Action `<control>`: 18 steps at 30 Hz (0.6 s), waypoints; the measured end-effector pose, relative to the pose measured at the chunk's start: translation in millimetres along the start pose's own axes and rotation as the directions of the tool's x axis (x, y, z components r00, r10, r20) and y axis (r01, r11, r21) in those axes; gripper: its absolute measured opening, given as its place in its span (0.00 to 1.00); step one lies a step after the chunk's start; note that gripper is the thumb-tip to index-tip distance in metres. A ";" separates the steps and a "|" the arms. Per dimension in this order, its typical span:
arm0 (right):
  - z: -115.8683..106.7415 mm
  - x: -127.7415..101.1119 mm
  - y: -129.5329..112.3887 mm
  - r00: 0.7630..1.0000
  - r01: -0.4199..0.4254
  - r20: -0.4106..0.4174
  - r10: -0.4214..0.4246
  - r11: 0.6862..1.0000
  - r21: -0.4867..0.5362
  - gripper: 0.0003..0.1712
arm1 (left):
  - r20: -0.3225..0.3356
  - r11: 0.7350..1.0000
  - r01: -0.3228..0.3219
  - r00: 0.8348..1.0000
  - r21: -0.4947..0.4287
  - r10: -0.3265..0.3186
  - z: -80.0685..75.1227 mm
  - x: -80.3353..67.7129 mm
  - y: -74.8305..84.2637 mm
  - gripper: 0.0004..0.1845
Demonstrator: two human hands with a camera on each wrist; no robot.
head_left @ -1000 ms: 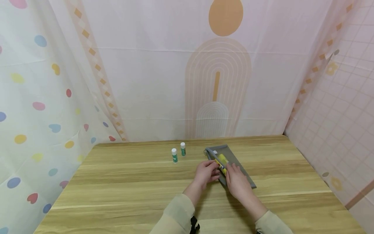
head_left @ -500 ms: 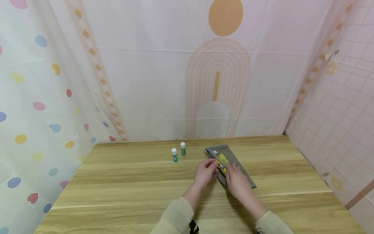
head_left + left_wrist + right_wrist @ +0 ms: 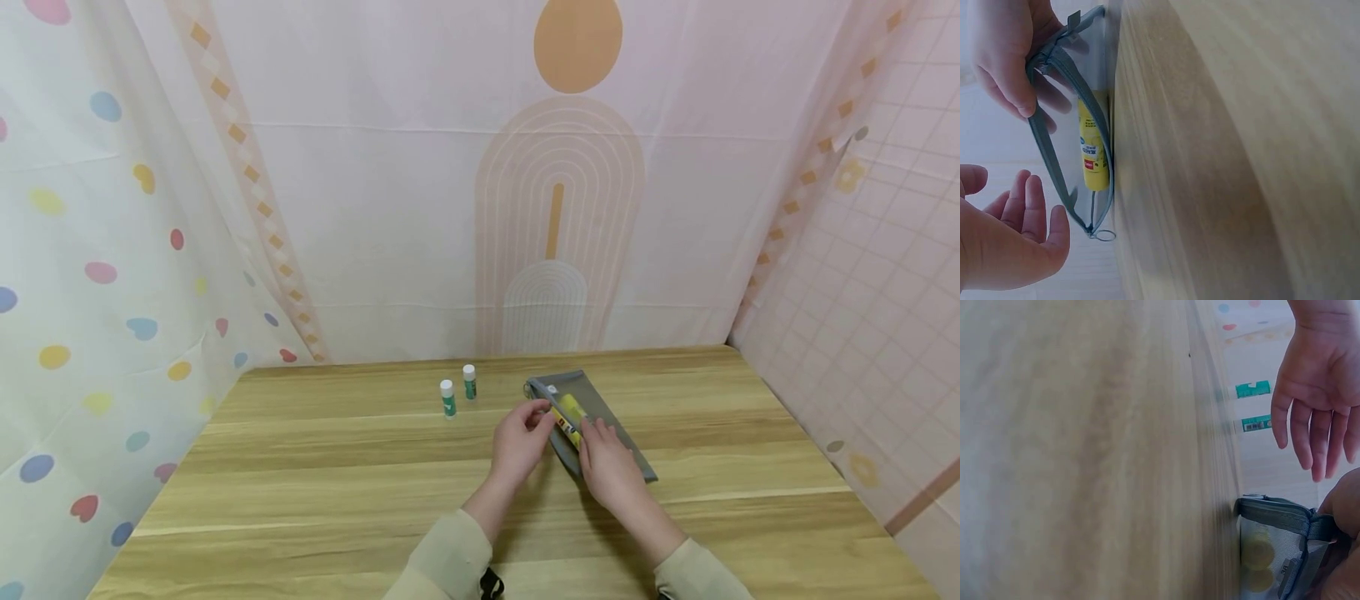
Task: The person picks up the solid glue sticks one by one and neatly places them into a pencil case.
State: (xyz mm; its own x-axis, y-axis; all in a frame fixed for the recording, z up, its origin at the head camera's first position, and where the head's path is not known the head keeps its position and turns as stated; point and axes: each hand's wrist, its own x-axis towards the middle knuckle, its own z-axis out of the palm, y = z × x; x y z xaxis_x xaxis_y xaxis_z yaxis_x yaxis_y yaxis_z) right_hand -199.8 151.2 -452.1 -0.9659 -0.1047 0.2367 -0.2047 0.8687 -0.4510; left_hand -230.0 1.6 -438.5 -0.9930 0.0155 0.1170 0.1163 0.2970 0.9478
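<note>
A grey mesh zip pouch [image 3: 611, 421] lies slantwise on the wooden table, its zipper undone and its mouth gaping towards the left. Inside it a yellow glue stick [image 3: 1092, 147] with a printed label shows through the mouth. A second yellow tube [image 3: 573, 407] shows through the mesh. My right hand [image 3: 611, 467] holds the pouch's near end, thumb on one zipper edge and fingers beyond it. At the pouch's left side is my left hand [image 3: 519, 442]; its fingers are spread and loose in the left wrist view, with nothing between them.
Two green glue sticks with white caps, a front one [image 3: 448, 400] and a back one [image 3: 469, 382], stand upright left of the pouch. A small ring [image 3: 1105, 235] hangs at the zipper's far end. Printed curtains [image 3: 375, 208] rise behind the table [image 3: 315, 492] and at both sides.
My left hand has drawn back slightly to the left and away from me, off the pouch's mouth. The right hand and the pouch have stayed nearly still.
</note>
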 end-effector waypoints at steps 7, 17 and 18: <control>-0.3 0.0 -0.1 1.000 -0.007 0.007 0.007 1.000 0.000 0.21 | -0.007 0.996 -0.073 0.997 0.061 0.073 -4.8 -3.6 3.8 0.17; -0.1 -0.5 0.5 1.000 0.002 -0.002 -0.002 1.000 -0.004 0.20 | -0.040 0.901 -0.305 0.942 0.308 0.332 -12.4 -10.2 4.9 0.18; 0.0 -0.7 0.5 1.000 0.001 -0.001 -0.001 1.000 -0.004 0.20 | -0.047 0.879 -0.326 0.930 0.348 0.363 -12.9 -10.9 4.9 0.18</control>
State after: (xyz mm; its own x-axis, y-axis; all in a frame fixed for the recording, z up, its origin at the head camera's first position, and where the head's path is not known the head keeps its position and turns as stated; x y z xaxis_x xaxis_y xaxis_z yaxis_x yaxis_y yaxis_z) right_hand -199.3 151.7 -452.5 -0.9654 -0.1051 0.2385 -0.2053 0.8704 -0.4475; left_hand -218.3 -9.4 -431.3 -0.8808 0.0774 0.4672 0.4187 0.5883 0.6918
